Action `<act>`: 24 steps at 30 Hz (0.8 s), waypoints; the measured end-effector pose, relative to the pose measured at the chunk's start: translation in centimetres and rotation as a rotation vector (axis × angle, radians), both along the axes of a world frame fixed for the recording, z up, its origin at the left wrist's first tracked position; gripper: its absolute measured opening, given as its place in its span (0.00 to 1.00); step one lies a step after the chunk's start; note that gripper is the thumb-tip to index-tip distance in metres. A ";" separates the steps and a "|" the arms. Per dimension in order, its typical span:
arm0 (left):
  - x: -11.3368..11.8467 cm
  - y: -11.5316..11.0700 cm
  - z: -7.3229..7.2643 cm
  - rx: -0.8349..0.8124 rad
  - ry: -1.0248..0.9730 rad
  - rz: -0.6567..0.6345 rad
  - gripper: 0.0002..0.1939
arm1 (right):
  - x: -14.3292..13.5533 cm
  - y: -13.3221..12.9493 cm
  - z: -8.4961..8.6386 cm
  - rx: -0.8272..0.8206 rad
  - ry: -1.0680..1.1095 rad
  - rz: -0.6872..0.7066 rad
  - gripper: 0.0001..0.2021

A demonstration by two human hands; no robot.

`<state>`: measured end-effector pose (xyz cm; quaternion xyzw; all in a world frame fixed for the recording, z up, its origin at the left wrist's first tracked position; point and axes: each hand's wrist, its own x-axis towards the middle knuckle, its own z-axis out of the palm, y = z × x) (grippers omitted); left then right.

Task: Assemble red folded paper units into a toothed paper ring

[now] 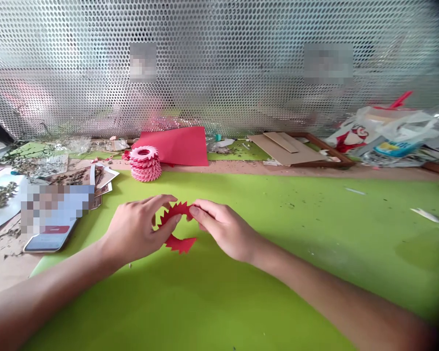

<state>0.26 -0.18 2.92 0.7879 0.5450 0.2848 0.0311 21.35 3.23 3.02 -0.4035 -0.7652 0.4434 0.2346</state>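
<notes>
A curved strip of folded red paper (179,209) with a jagged outer edge hangs between my hands above the green mat. It bends into an incomplete ring, its lower end pointing right. My left hand (137,231) grips the ring's left side, thumb on the inner face and fingers around the outside. Pinched between the thumb and fingers of my right hand (219,224) is the strip's upper right end. Behind them stands a round stack of pink and white folded paper rings (145,168), in front of a red paper sheet (190,146).
A phone (51,240) and several photo prints (104,178) lie at the left. Cardboard pieces (283,148) and a wooden frame (338,157) sit at the back. Plastic bags (391,134) are at the back right. A perforated metal panel (219,63) rises behind the green mat (296,268).
</notes>
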 end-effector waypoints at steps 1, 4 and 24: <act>-0.1 0.0 0.1 -0.158 -0.099 -0.028 0.17 | 0.3 0.2 0.3 0.030 -0.019 0.022 0.20; -0.2 0.3 0.2 -0.594 -0.366 -0.173 0.21 | 0.9 0.8 1.0 0.097 -0.035 0.063 0.20; 0.5 0.9 -0.7 -0.724 -0.904 -0.195 0.26 | 1.0 0.6 0.8 -0.078 0.178 -0.069 0.20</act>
